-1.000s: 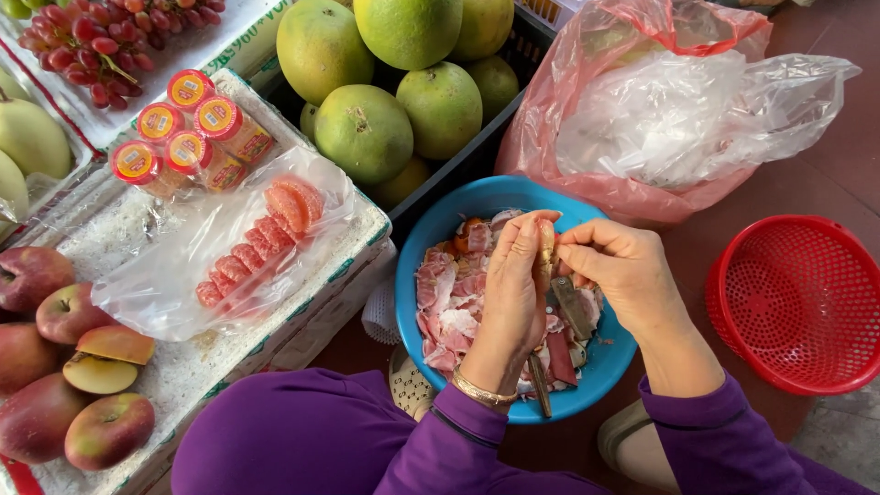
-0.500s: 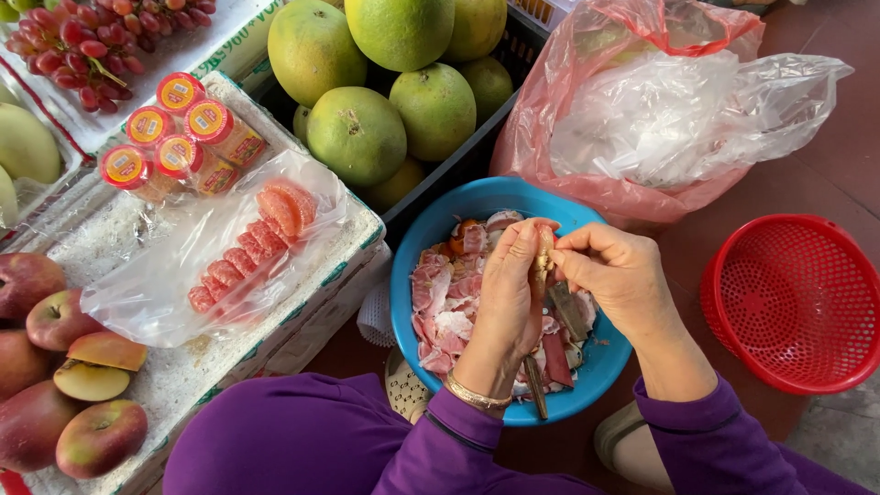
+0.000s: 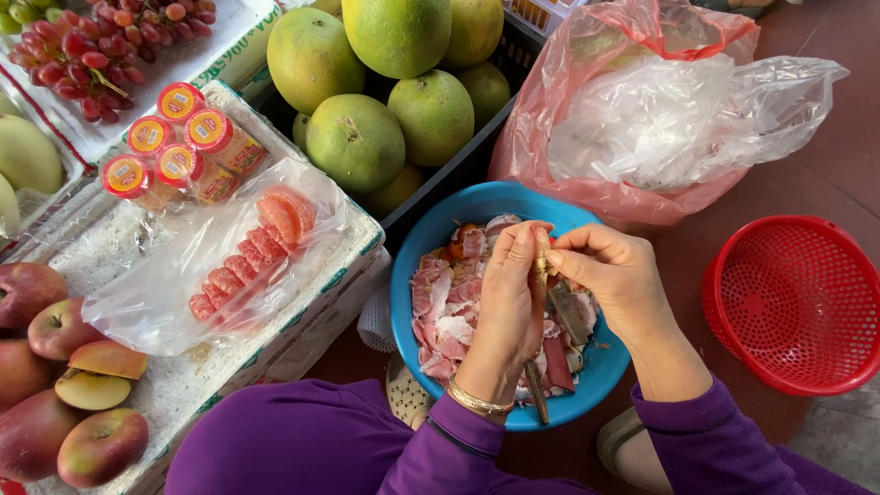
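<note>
Between both hands' fingers (image 3: 541,249), fruit piece (image 3: 542,266).

Small piece pinched between both hands (image 3: 559,284): mostly covered by fingertips, kind not discernible. Knife (image 3: 537,396): blade behind left hand (image 3: 509,302), handle end alone visible. Blue bowl (image 3: 431,243): near rim hidden by purple sleeves. Grapes (image 3: 82,55), far left: cut by frame edge. Apples (image 3: 55,367), near left: partly cropped. Pink bag (image 3: 587,55) contents: blurred behind plastic.
</note>
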